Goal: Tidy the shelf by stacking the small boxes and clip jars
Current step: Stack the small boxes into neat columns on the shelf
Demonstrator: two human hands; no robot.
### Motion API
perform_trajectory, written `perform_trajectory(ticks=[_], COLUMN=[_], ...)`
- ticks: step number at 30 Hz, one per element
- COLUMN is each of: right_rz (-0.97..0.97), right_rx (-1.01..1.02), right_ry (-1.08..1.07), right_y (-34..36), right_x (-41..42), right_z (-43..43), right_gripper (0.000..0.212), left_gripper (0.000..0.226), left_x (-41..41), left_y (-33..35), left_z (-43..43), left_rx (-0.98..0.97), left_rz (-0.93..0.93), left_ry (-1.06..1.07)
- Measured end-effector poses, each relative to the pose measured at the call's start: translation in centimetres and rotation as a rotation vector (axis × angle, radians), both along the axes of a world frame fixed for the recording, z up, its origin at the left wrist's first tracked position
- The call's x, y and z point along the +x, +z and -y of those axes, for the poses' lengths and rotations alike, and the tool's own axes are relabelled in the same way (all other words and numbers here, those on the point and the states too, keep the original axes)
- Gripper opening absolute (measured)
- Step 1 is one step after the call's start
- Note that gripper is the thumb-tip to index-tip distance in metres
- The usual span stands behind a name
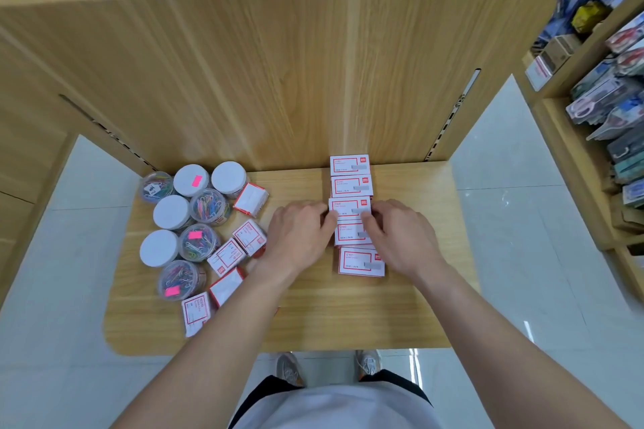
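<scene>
On the wooden shelf, several small white boxes with red frames form a row running away from me on the right. My left hand and my right hand both grip the middle box of that row by its sides. Behind it lie the farthest box and another box; the nearest box lies in front. Several loose boxes are scattered to the left, partly under my left forearm. Several clip jars, some with white lids and some showing coloured clips, cluster at the far left.
The shelf's upright wooden back panel rises right behind the row. A neighbouring rack of packaged scissors and stationery stands at the right. White floor tiles lie on both sides, and my shoes show under the shelf's front edge.
</scene>
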State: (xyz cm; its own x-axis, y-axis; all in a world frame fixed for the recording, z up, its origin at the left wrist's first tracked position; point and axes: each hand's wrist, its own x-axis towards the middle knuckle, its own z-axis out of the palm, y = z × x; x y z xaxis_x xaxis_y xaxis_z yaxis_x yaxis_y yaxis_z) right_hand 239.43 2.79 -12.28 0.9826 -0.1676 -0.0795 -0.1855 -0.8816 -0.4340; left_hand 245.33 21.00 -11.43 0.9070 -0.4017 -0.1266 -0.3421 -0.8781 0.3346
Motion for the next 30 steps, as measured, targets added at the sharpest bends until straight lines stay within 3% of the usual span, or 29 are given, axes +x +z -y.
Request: perform_trajectory(ticks=[14, 21, 24, 30], right_rz=[-0.009, -0.029, -0.005, 0.022], right_rx=[-0.034, 0.118, 0.156, 0.010], right_ry=[-0.089, 0.001, -0.046, 0.034], right_y=[0.0, 0.2, 0.0, -0.2], right_x=[0.0, -0.6, -2.3, -4.1], right_z=[-0.2, 0.4, 1.3, 0.3], right_gripper=[0.032, 0.029, 0.031, 0.027], left_gripper=[0.036, 0.034, 0.037, 0.040], left_x=[-0.1, -0.3, -1.6, -4.5], left_y=[0.0, 0.2, 0.0, -1.1], left_z=[0.6, 0.2, -1.0, -1.4], left_rx=[-0.052, -0.140, -0.080, 0.030], left_rz=[-0.046, -0.136, -0.066, 0.015], left_ry=[0.018, 0.072, 0.090, -0.027])
